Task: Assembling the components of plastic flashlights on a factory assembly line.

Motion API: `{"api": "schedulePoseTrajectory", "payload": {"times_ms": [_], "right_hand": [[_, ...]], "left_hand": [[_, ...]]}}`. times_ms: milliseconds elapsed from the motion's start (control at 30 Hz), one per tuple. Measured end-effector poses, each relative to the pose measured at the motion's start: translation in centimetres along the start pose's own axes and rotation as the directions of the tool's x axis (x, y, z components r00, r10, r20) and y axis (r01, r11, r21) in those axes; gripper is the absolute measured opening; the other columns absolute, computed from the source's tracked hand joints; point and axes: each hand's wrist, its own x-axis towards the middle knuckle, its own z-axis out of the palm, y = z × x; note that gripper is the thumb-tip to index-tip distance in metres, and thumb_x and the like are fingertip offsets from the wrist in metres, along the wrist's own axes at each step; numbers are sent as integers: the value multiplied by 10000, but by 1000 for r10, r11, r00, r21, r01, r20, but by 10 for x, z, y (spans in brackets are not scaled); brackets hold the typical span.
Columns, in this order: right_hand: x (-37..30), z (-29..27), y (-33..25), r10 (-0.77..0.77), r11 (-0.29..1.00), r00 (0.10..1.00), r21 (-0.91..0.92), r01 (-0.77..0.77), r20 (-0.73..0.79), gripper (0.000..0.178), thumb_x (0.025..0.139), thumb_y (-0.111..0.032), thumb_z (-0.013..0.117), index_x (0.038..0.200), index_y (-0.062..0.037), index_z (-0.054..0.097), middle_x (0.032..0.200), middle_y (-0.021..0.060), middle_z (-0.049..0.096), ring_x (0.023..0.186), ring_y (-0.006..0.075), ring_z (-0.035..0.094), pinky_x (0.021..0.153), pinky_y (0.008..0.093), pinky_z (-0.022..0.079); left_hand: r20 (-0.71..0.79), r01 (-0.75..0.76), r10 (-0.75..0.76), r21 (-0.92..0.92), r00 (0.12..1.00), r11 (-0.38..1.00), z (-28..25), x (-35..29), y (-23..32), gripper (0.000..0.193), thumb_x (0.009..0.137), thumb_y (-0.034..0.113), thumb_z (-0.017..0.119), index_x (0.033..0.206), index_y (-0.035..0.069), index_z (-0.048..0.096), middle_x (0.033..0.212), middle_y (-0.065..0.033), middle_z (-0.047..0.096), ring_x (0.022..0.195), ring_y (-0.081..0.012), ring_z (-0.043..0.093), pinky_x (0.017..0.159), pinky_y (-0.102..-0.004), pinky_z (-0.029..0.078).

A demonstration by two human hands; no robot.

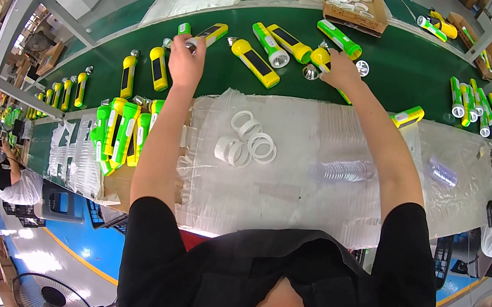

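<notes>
My left hand (185, 64) is closed at the far side of the bench, with a silver reflector cup (192, 45) showing between its fingers. Beside those fingers lie a green flashlight body (184, 29) and a yellow flashlight (214, 34). Farther right, my right hand (342, 73) grips a yellow flashlight (320, 58), its fingers covering part of the body. A loose reflector (311, 72) sits just below that flashlight. Between the hands lie a yellow flashlight with a dark panel (254, 64) and a green flashlight (270, 45).
White rings (254, 142) and a stack of clear discs (346, 170) lie on the plastic-covered mat (276, 204). Flashlights are piled (122, 133) at the left. A cardboard box of white rings (355, 6) stands at the back. Other people sit at both sides.
</notes>
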Motion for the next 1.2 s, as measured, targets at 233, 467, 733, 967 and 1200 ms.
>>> {"api": "schedulePoseTrajectory", "payload": {"times_ms": [233,467,733,967,1200], "right_hand": [[-11,-11,2,87,982,996,168,-88,15,728,731,-279,675,1368,-72,393,1147,219,630,1031,367,631,886,426,512],[-137,-90,-15,-140,940,974,284,187,-176,651,781,-388,740,1298,-124,445,1006,174,668,937,374,657,783,422,528],[-229,-92,-35,-292,913,942,244,326,-164,675,807,-506,681,1273,-99,412,969,177,652,836,388,653,674,467,528],[-273,-74,-51,-222,587,973,806,77,68,607,864,-456,673,1261,-73,421,976,181,616,797,333,636,684,402,529],[-311,-47,-81,-126,-78,965,968,-240,229,368,980,-325,574,1218,-61,479,929,53,586,766,131,606,653,280,511]], "left_hand": [[222,-204,181,86,958,975,35,-14,-7,338,863,296,683,1077,43,618,1029,-175,667,932,-362,647,786,-455,514],[757,596,84,-574,648,562,23,-77,164,611,942,488,572,1281,-21,561,1257,-171,608,1082,-260,619,859,-351,526],[927,923,374,-155,13,351,-24,-149,173,504,1017,480,393,1268,73,551,1130,-80,632,919,-162,646,632,-318,528],[548,203,377,-728,747,655,-77,-169,213,436,1030,369,364,1104,39,639,1019,-79,593,890,-167,552,746,-304,440],[287,-293,732,-780,618,554,-84,-191,213,489,1006,414,326,1149,55,624,1210,-137,607,1148,-323,546,983,-436,378]]}}
